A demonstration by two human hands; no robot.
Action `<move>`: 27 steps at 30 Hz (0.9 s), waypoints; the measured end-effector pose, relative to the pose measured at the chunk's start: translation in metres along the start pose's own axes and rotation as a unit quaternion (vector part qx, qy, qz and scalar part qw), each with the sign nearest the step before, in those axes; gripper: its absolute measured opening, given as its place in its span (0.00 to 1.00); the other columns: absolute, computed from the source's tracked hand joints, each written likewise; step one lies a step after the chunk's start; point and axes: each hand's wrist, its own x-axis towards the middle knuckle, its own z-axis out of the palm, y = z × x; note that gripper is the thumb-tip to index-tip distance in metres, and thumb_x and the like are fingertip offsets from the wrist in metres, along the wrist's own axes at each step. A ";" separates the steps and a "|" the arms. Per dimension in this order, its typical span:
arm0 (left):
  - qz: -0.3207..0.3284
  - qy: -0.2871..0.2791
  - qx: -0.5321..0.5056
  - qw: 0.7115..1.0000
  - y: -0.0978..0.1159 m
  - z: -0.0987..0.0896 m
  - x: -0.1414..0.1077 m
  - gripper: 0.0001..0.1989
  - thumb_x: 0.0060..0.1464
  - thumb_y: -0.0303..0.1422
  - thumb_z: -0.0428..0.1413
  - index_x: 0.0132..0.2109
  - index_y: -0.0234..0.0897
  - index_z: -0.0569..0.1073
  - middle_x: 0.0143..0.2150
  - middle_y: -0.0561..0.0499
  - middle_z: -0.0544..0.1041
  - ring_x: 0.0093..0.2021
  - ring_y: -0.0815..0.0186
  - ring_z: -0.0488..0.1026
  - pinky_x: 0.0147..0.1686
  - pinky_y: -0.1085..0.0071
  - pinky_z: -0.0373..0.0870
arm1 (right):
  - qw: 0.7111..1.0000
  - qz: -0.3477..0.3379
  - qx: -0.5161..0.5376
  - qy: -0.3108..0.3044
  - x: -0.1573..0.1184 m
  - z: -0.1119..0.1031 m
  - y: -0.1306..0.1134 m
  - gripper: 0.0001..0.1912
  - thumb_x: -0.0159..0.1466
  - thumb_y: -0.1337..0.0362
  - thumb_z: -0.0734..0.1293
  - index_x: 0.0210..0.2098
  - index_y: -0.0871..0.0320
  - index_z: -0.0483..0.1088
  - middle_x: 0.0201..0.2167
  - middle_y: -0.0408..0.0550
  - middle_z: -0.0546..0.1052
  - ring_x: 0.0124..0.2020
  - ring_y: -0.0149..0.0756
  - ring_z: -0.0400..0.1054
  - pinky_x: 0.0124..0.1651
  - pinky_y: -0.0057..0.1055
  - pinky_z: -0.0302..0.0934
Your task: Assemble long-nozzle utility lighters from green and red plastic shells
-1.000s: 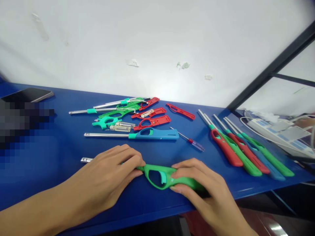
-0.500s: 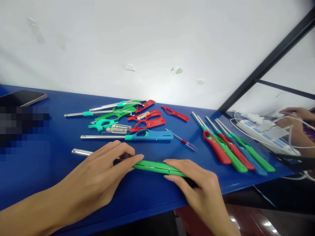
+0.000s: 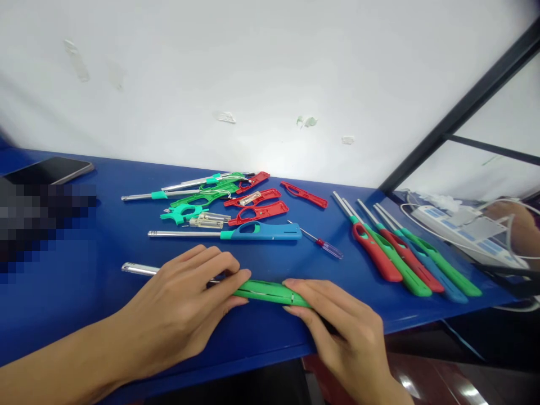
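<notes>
Step in hand, as I judge it: pressing the two halves of a green lighter (image 3: 270, 292) shut along its seam. It stands on edge on the blue table (image 3: 105, 281), near the front edge, seam uppermost. The next move, I judge, calls for even pressure along the seam so the halves seat without slipping sideways.

Item 1, far left of my grip: a dark phone (image 3: 50, 170) at the back of the table, well apart.

Item 2: the lighter's metal tube (image 3: 137, 269), running out leftward past my knuckles.

Item 3: my left hand (image 3: 185, 306), fingers curled down over the joint of tube and handle, thumb tip on the near side of the green body. Closed around it, not clenched.

Item 4: my right hand (image 3: 341, 332), fingers laid over the rear end of the handle, pinching it lightly from above and the near side.

Item 5, beyond my grip: a blue lighter (image 3: 253, 231), whole; behind it loose red and green shells (image 3: 236, 197).

Item 6, beyond and to the right: a small screwdriver (image 3: 320, 242).

Item 7, right of my grip: a row of assembled lighters (image 3: 405, 253), red, green and blue, side by side.
</notes>
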 end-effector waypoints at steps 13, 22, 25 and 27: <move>0.011 -0.018 -0.040 0.999 -0.002 -0.008 -0.002 0.19 0.69 0.18 0.45 0.54 0.40 0.76 0.49 0.50 0.83 0.46 0.65 0.79 0.49 0.70 0.77 | 1.000 -0.004 -0.012 -0.013 -0.001 0.000 -0.002 0.11 0.73 0.69 0.71 0.54 0.56 0.78 0.47 0.45 0.87 0.45 0.35 0.83 0.50 0.29 0.77; 0.005 -0.004 -0.043 0.999 -0.002 -0.006 -0.005 0.17 0.71 0.20 0.46 0.53 0.39 0.77 0.49 0.50 0.83 0.48 0.67 0.79 0.54 0.74 0.76 | 0.999 -0.025 -0.020 -0.022 -0.004 0.000 -0.003 0.12 0.73 0.70 0.70 0.55 0.57 0.78 0.47 0.47 0.86 0.45 0.35 0.82 0.50 0.30 0.76; 0.001 -0.011 -0.049 0.999 -0.002 -0.007 -0.005 0.18 0.71 0.21 0.46 0.54 0.40 0.77 0.51 0.50 0.82 0.49 0.67 0.79 0.55 0.73 0.76 | 0.999 -0.031 -0.026 -0.030 -0.005 -0.001 -0.002 0.13 0.73 0.69 0.71 0.56 0.58 0.78 0.48 0.47 0.86 0.46 0.35 0.82 0.52 0.30 0.76; -0.009 -0.038 -0.062 0.997 -0.002 -0.008 -0.006 0.20 0.69 0.18 0.46 0.56 0.40 0.77 0.53 0.49 0.80 0.52 0.66 0.78 0.57 0.71 0.75 | 0.999 -0.028 -0.026 -0.033 -0.006 -0.001 -0.001 0.13 0.73 0.68 0.71 0.57 0.58 0.77 0.48 0.48 0.86 0.46 0.35 0.81 0.51 0.30 0.76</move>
